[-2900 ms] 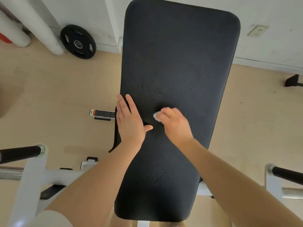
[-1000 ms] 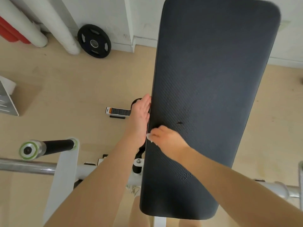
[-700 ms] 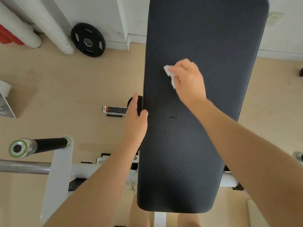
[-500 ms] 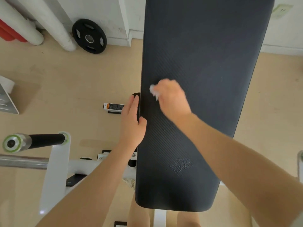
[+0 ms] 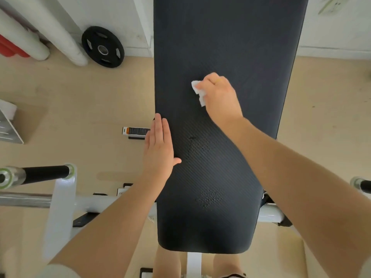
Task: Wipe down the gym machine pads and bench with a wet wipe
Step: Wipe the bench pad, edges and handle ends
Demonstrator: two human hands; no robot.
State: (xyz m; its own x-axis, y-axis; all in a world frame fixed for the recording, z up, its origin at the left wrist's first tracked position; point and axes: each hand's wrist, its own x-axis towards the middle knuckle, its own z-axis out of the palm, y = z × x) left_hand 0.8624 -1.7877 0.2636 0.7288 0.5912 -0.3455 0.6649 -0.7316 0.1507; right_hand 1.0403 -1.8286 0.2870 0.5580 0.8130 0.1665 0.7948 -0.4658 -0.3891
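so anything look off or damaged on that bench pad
No clear damage. The bench pad carries two patches of droplets, nearer the person than the right hand with the wet wipe, plus a small dark mark.

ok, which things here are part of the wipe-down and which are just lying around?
In the job:
- bench pad
- wet wipe, gripped in right hand
- left hand, flat on the pad's left edge

Lying about:
- weight plate against the wall
- white pipes
- barbell on the white rack
- labelled frame foot on the floor
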